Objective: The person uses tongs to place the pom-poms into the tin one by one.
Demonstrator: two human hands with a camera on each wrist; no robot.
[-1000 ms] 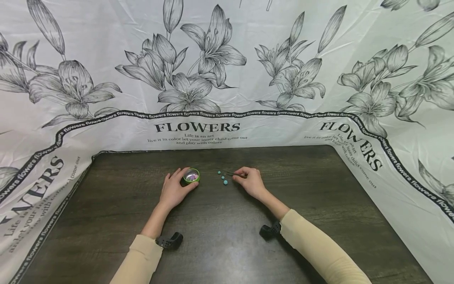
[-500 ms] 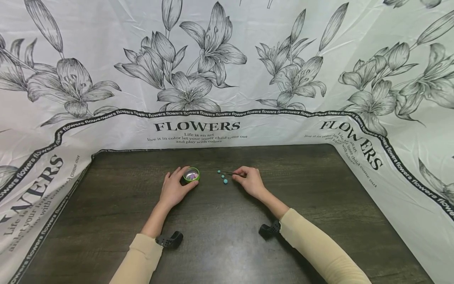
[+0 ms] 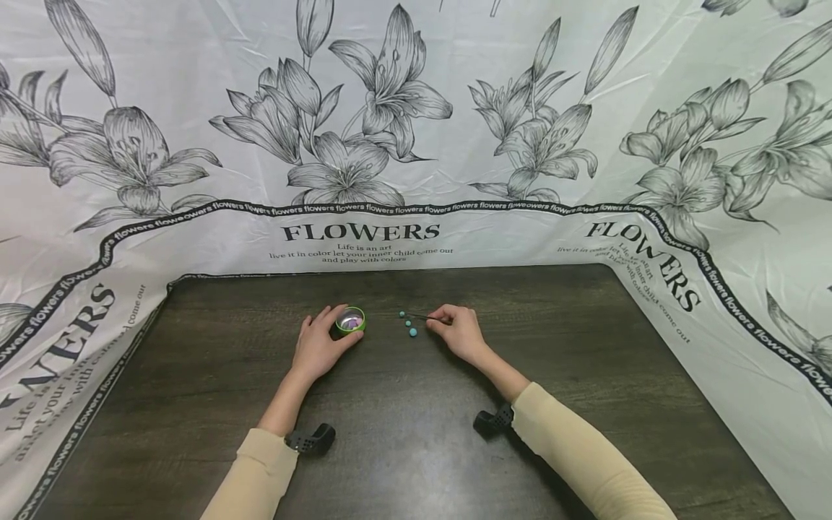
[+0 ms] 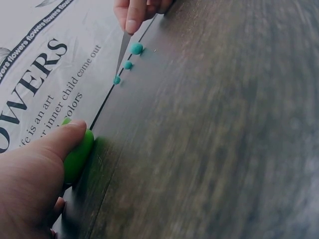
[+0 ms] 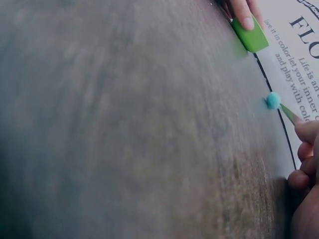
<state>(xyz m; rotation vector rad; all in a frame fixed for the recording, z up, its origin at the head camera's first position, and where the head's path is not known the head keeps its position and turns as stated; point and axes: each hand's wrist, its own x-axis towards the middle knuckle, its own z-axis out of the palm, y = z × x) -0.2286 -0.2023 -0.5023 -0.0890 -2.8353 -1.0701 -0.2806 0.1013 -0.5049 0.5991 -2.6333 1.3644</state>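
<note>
My left hand [image 3: 318, 348] grips a small round green cup [image 4: 79, 160] standing on the table, thumb and fingers around its side. In the head view the cup's silvery inside holds small purple and pink pieces [image 3: 354, 324]. To the right, my right hand [image 3: 461, 336] pinches dark, slender tweezers [image 4: 121, 54] between thumb and fingers. Their point reaches the smallest turquoise ball [image 4: 116, 79], farthest back in a short row. Beside it lie a medium turquoise ball [image 4: 128, 65] and a larger one [image 3: 412, 332]. In the right wrist view, the large ball overlaps the tweezers' tip.
The dark wood-grain table [image 3: 416, 433] runs back to a white cloth [image 3: 364, 253] printed with flowers and lettering, which also rises on both sides. Black wrist cameras [image 3: 313, 439] sit at both cuffs, low over the table.
The tweezers' tip has shifted slightly left, from between the balls toward the smallest one. My left hand and the cup stay in place.
</note>
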